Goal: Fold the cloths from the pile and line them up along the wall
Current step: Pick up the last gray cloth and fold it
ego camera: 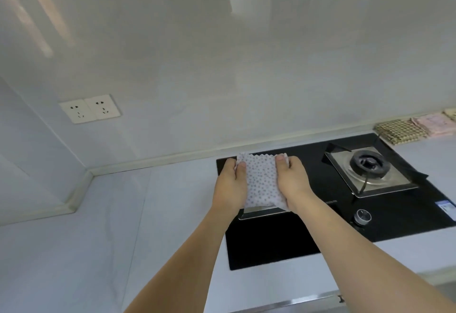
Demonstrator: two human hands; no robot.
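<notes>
Head view. Item: dotted white cloth [262, 180], zigzag-edged, held up over the left burner of the black hob [271, 243]. My left hand [230, 186] pinches its left edge, thumb on the front; my right hand [293, 179] pinches its right edge likewise. Folded cloths against the wall, far right: checked cloth [398, 131], then pink cloth [435, 123]. Hob's blue label [446, 209]: writing unreadable. Double socket [90, 108] on wall.

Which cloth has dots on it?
The white dotted cloth, held between both hands over the stove. The folded ones by the wall are a checked cloth and a pink cloth.
</notes>
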